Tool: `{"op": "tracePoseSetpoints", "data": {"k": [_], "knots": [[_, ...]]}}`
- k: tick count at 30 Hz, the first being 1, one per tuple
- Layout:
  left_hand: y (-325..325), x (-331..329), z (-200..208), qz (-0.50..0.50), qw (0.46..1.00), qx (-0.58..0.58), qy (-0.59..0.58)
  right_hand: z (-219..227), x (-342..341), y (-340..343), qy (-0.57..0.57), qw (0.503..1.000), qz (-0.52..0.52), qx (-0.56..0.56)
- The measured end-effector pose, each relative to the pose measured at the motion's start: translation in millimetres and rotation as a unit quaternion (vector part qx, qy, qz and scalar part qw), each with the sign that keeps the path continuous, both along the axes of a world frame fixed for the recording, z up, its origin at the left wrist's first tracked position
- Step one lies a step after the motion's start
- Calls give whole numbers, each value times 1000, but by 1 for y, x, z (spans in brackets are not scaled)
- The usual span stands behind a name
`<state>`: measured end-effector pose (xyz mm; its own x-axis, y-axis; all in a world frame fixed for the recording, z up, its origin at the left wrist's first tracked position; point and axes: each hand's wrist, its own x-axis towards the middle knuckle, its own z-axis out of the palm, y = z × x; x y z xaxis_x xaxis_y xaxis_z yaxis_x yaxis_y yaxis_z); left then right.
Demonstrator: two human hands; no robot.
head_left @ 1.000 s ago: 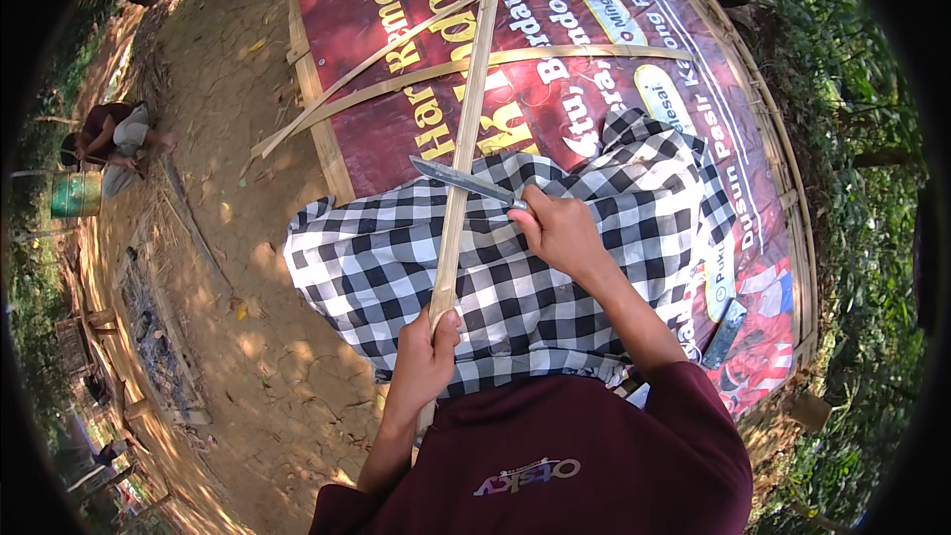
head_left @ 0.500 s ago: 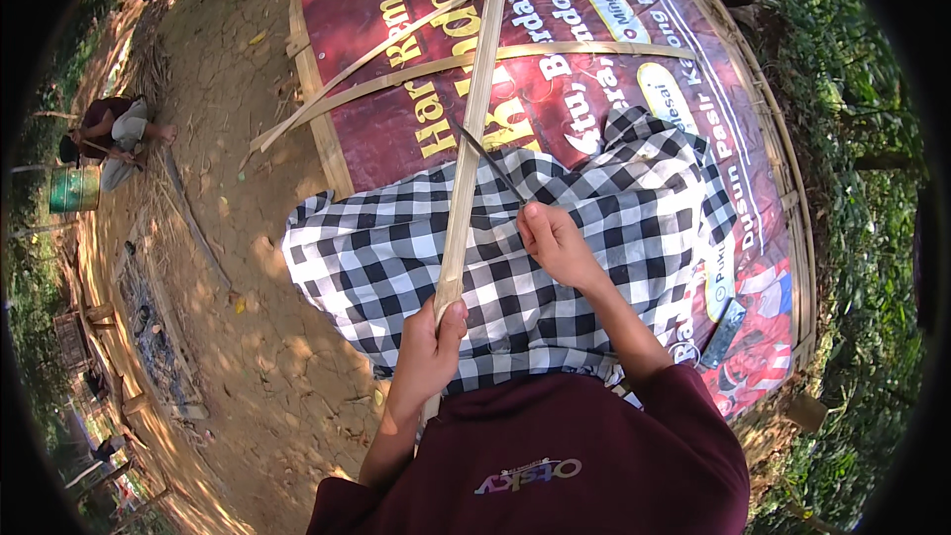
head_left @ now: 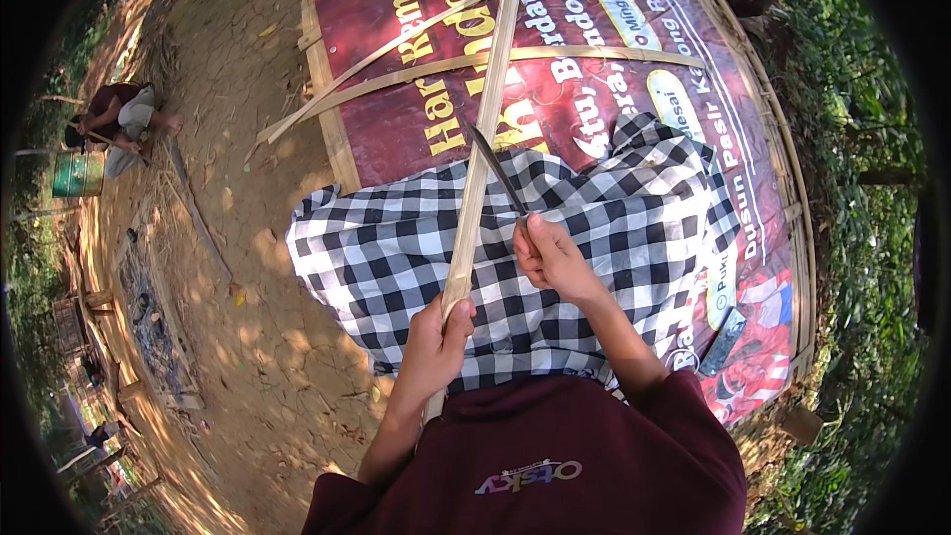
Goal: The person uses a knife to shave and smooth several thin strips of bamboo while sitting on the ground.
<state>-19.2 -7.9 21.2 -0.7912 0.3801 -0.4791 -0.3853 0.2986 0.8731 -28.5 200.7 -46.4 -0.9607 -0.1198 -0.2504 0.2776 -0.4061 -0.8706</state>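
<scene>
A long pale bamboo strip runs from my body up past the top of the view. My left hand is wrapped round its lower part, thumb on the near side. In my right hand is a knife, its handle hidden in my closed fingers. The dark narrow blade points up and left and crosses the strip, seemingly against its edge; exact contact is hard to make out. Under both hands a black-and-white checked cloth covers my lap.
A maroon printed banner lies over a bamboo-edged platform, with two thin bamboo strips on it. A dark rectangular object lies at the right. Beyond the cracked earth, a person squats beside a green drum. Greenery borders the right.
The view has shifted slightly. The bamboo strip leans a little further right at its top, and the knife has moved slightly along it toward me. Both hands keep their grips.
</scene>
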Motion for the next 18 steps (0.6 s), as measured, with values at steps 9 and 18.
{"op": "tracePoseSetpoints", "data": {"k": [9,18], "knots": [[-6,-1,-5,16,1000,-18,10,5,3,-14,120,873,-101,462],[-6,0,-5,12,993,-70,89,9,0,-23,102,858,-53,500]]}}
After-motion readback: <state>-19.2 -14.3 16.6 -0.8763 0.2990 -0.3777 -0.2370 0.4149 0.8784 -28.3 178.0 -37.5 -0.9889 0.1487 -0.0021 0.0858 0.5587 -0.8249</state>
